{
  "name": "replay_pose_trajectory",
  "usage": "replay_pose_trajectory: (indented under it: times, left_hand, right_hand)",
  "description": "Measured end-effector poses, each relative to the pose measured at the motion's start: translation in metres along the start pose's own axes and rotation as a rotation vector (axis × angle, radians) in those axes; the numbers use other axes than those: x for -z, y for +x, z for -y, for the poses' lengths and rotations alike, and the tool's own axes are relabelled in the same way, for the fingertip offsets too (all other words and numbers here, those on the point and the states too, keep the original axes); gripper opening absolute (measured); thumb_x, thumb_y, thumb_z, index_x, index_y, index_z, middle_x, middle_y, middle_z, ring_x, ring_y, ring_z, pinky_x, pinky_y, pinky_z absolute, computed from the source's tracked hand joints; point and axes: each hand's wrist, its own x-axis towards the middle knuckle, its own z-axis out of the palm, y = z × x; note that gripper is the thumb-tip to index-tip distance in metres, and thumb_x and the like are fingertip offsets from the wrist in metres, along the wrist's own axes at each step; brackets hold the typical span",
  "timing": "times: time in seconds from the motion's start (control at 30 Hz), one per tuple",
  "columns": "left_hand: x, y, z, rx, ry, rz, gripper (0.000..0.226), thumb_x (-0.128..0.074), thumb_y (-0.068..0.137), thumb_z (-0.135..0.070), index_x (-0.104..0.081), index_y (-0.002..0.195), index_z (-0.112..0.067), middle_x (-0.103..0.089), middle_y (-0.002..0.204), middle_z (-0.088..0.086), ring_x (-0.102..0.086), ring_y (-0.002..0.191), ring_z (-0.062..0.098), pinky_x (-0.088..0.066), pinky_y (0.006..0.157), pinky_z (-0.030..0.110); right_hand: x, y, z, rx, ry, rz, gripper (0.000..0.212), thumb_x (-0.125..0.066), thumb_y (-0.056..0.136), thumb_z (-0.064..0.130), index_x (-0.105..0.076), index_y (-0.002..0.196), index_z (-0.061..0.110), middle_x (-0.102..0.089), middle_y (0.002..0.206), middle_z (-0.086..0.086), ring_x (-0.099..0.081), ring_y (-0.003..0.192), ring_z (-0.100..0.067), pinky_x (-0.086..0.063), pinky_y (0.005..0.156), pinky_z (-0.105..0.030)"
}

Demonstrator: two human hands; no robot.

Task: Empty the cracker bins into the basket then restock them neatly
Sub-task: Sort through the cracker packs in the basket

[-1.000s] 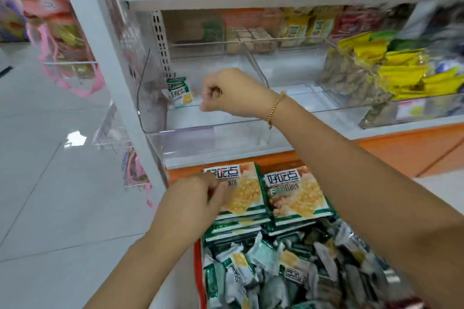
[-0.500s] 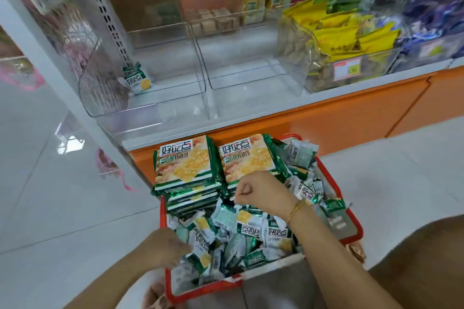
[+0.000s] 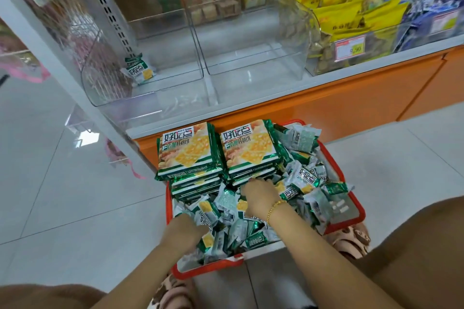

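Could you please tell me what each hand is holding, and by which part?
It cannot be told: the left hand and right hand both dig into the small packets in the basket, fingers hidden.

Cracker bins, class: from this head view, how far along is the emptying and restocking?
Done: emptying, it seems. The left bin holds one small packet, the right bin nothing visible. In hand: the left hand and right hand dig among loose packets in the red basket; whether they grip any is unclear. Left: restocking nearly everything, including two stacks of large packs.
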Motion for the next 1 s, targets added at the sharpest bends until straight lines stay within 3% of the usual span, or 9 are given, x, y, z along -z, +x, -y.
replay_pose_trajectory:
  times: [0.1, 0.2, 0.27, 0.33, 0.4, 0.57, 0.8, 0.93, 1.0]
  left_hand:
    - [0.040, -0.009, -0.006, -0.028, -0.064, 0.053, 0.023, -0.059, 0.090, -0.027, -0.057, 0.082, -0.006, -0.047, 0.063, 0.001, -0.053, 0.062, 0.021, -0.049, 0.063, 0.026]
    - [0.086, -0.023, -0.013, -0.145, -0.311, 0.061, 0.021, -0.066, 0.087, -0.017, -0.055, 0.080, -0.001, -0.047, 0.069, 0.011, -0.058, 0.064, 0.022, -0.046, 0.063, 0.028]
    - [0.109, -0.033, -0.020, -0.174, -0.521, 0.076, 0.024, -0.067, 0.086, -0.014, -0.060, 0.092, 0.008, -0.060, 0.080, 0.016, -0.068, 0.068, 0.018, -0.056, 0.071, 0.029]
    - [0.124, -0.038, -0.027, -0.231, -0.664, 0.079, 0.032, -0.066, 0.086, -0.010, -0.057, 0.103, 0.016, -0.061, 0.089, 0.023, -0.071, 0.074, 0.018, -0.058, 0.071, 0.026]
    - [0.131, -0.039, -0.033, -0.267, -0.849, 0.079, 0.031, -0.064, 0.085, -0.004, -0.055, 0.109, 0.015, -0.064, 0.100, 0.021, -0.070, 0.087, 0.027, -0.058, 0.071, 0.024]
    - [0.139, -0.038, -0.038, -0.395, -1.011, 0.102, 0.031, -0.063, 0.085, -0.005, -0.061, 0.116, -0.003, -0.068, 0.114, 0.012, -0.067, 0.102, 0.022, -0.056, 0.078, 0.021]
    - [0.160, -0.028, -0.039, -0.489, -1.088, 0.017, 0.015, -0.055, 0.093, -0.008, -0.062, 0.106, -0.004, -0.073, 0.096, 0.009, -0.070, 0.078, 0.016, -0.055, 0.065, 0.022]
    - [0.183, -0.019, -0.036, -0.536, -1.034, -0.015, 0.064, -0.072, 0.069, -0.051, -0.062, 0.116, -0.010, -0.068, 0.114, 0.009, -0.064, 0.107, 0.022, -0.052, 0.094, 0.042]
    - [0.195, -0.018, -0.035, -0.593, -0.791, -0.132, 0.065, -0.081, 0.065, -0.050, -0.059, 0.119, -0.022, -0.068, 0.112, -0.008, -0.063, 0.104, 0.003, -0.051, 0.094, 0.026]
  right_hand:
    - [0.022, -0.009, -0.008, 0.065, 0.265, -0.062, 0.046, -0.075, 0.081, 0.025, -0.058, 0.119, 0.007, -0.060, 0.118, -0.009, -0.055, 0.102, -0.024, -0.045, 0.084, -0.030]
    - [0.061, -0.028, -0.019, 0.092, 0.676, -0.140, 0.058, -0.079, 0.076, 0.033, -0.054, 0.125, 0.013, -0.054, 0.120, 0.002, -0.054, 0.106, -0.021, -0.044, 0.086, -0.028]
    - [0.084, -0.040, -0.019, 0.177, 1.027, -0.206, 0.046, -0.080, 0.074, 0.031, -0.056, 0.113, 0.024, -0.060, 0.118, 0.002, -0.060, 0.094, -0.018, -0.052, 0.080, -0.030]
    - [0.100, -0.050, -0.011, 0.269, 1.401, -0.257, 0.038, -0.076, 0.078, 0.021, -0.056, 0.110, 0.023, -0.066, 0.107, -0.004, -0.067, 0.085, -0.016, -0.057, 0.068, -0.028]
    - [0.109, -0.056, 0.000, 0.302, 1.567, -0.285, 0.035, -0.072, 0.080, 0.015, -0.059, 0.112, 0.016, -0.069, 0.098, 0.001, -0.069, 0.086, -0.013, -0.058, 0.067, -0.026]
    - [0.112, -0.059, 0.036, 0.257, 1.751, -0.371, 0.035, -0.073, 0.069, 0.023, -0.067, 0.102, 0.012, -0.069, 0.072, 0.015, -0.068, 0.079, -0.005, -0.055, 0.070, -0.021]
    - [0.135, -0.037, 0.066, 0.190, 1.710, -0.378, 0.036, -0.075, 0.067, 0.033, -0.071, 0.101, 0.022, -0.074, 0.096, 0.009, -0.068, 0.093, -0.004, -0.048, 0.079, -0.017]
    - [0.156, -0.017, 0.087, 0.196, 1.701, -0.407, 0.033, -0.075, 0.071, 0.033, -0.069, 0.101, 0.018, -0.074, 0.097, 0.007, -0.067, 0.094, -0.006, -0.049, 0.086, -0.024]
    - [0.170, -0.004, 0.095, 0.201, 1.666, -0.401, 0.053, -0.077, 0.062, 0.041, -0.065, 0.106, 0.015, -0.074, 0.096, 0.003, -0.069, 0.093, -0.012, -0.053, 0.086, -0.032]
